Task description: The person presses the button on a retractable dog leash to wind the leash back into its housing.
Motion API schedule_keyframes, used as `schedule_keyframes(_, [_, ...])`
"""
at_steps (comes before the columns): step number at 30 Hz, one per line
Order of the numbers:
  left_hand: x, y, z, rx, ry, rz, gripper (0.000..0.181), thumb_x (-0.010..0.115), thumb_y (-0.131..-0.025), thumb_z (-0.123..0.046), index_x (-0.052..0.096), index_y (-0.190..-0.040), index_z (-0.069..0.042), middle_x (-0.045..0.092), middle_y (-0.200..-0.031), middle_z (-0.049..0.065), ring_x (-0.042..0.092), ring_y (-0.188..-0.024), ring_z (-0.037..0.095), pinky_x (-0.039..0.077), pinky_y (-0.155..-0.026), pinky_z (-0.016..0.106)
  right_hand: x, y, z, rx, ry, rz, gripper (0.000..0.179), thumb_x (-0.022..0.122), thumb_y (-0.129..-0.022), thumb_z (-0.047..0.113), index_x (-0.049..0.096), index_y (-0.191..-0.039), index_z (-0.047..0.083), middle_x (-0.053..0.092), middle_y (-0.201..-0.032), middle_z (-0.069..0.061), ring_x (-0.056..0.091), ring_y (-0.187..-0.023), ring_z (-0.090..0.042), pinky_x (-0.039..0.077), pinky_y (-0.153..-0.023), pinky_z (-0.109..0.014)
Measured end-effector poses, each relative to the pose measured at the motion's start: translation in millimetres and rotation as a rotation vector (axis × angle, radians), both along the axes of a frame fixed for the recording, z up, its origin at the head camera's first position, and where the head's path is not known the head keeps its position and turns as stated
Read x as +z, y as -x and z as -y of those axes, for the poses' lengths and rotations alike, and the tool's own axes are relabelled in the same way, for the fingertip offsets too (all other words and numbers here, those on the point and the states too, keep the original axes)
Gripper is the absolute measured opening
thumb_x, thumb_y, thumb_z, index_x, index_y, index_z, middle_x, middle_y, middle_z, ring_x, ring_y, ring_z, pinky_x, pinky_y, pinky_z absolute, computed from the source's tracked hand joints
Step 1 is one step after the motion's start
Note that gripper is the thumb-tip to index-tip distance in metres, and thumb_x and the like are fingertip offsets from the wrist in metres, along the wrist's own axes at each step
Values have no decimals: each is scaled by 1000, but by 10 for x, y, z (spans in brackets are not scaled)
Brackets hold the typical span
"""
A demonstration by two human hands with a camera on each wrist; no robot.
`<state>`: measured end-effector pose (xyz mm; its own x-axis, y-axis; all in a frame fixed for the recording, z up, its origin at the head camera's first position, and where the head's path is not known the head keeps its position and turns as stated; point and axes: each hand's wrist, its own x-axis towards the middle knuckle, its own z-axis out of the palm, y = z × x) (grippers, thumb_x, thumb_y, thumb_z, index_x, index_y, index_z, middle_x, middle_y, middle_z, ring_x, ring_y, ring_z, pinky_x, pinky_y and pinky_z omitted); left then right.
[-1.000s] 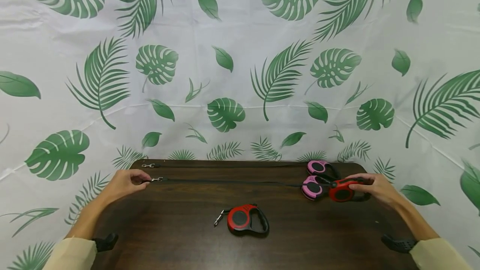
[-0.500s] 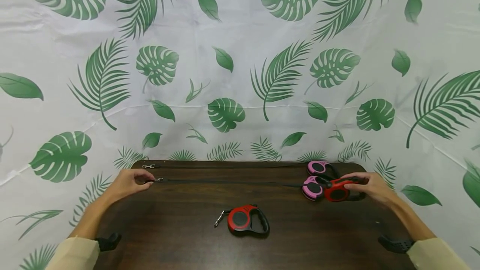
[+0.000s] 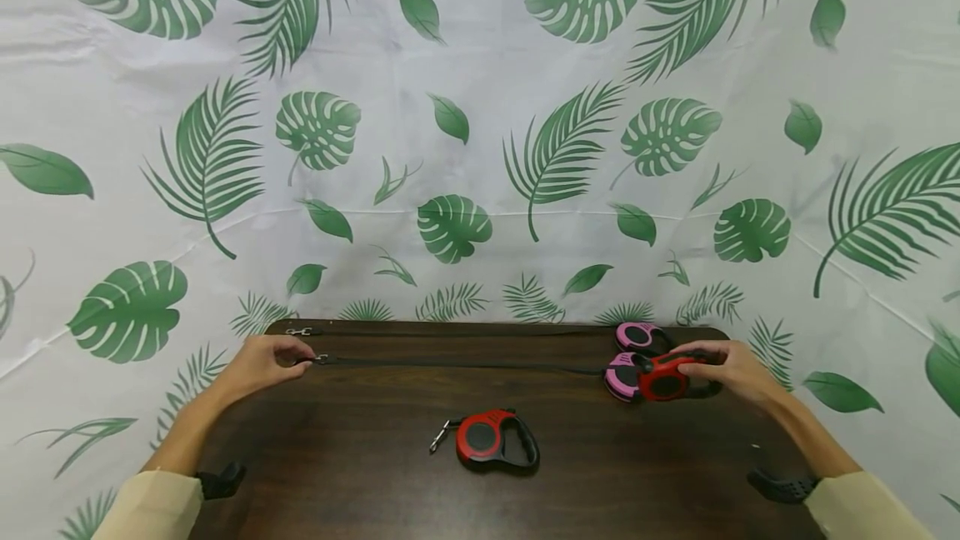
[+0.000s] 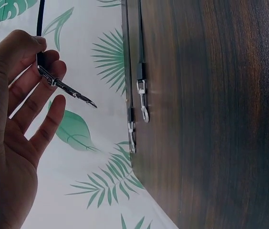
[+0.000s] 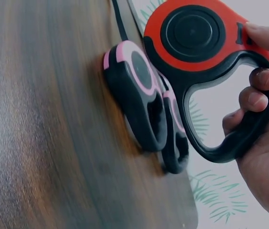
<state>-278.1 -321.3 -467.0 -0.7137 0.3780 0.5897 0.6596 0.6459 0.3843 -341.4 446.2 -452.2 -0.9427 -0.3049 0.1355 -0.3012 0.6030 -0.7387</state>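
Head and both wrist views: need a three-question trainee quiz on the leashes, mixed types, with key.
1. Multiple choice. What does the right hand grip?
A) a green rope lead
B) a red-and-black plastic retractable leash
C) a brown leather collar

2. True or false: the left hand pinches a narrow black strap near its silver metal clip.

3. Short answer. On the dark brown wood-grain tabletop, which lies nearer the person: the unheld red-and-black plastic leash or the two pink-and-black plastic leashes?

Key: 1. B. 2. True. 3. The unheld red-and-black plastic leash.
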Motion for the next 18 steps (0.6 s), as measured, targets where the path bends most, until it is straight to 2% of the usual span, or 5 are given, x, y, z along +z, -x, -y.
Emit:
schedule_keyframes(3, [0, 10, -13, -7, -4, 2, 20, 86, -75, 9, 79, -88, -4, 77, -82, 3, 65, -71, -4, 54, -62, 16, 4, 7, 41, 11, 23, 10, 36, 75, -100, 23, 72, -128, 2, 78, -106, -4, 67, -90, -20, 56, -75, -34])
schedule_keyframes(10, [3, 39, -36, -32, -15, 0, 20, 86, -73, 11, 78, -87, -1, 77, -82, 9, 66, -72, -2, 56, -61, 20, -7, 40, 122, 39, 32, -12, 34, 74, -100, 21, 73, -128, 2, 78, -104, -7, 68, -84, -30, 57, -70, -34])
schedule_keyframes(15, [1, 54, -54, -48, -19, -11, 22, 86, -72, 12, 77, -86, -3, 77, -81, 8, 66, -72, -1, 56, -61, 20, 5, 44, 176, 53, 62, -3, 33, 75, -99, 21, 74, -127, 2, 78, -106, -7, 71, -85, -26, 60, -71, -35])
schedule_keyframes(18, [9, 46, -76, -48, -18, -15, 24, 85, -72, 13, 78, -87, -4, 77, -81, 4, 66, -72, -2, 56, -62, 20, 8, 64, 202, 67, 57, -36, 31, 76, -99, 19, 75, -125, 4, 79, -103, -4, 70, -82, -23, 59, -69, -34])
